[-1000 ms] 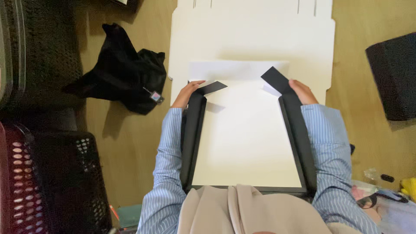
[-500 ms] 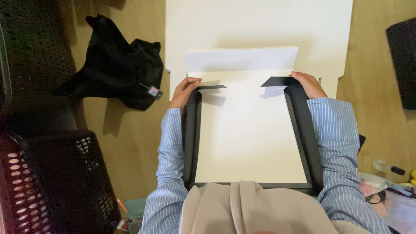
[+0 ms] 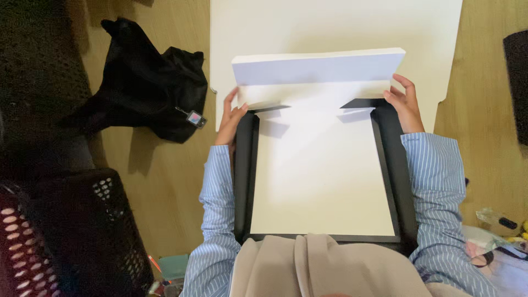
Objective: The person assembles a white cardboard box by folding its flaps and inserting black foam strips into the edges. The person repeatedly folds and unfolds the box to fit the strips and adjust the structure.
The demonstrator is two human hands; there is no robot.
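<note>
Both hands are working the far end of a flat white box [image 3: 322,176] lying over the person's lap: the left hand [image 3: 231,120] is pinching the left corner, while the right hand [image 3: 403,102] is gripping the right corner beside the raised white end flap [image 3: 318,68]. Folding it squarely is likely calling for even pressure at both corners, keeping the black side strips [image 3: 244,176] flat against the white panel.

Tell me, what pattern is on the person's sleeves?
The sleeves have thin blue and white stripes, clearest in the head view.
</note>
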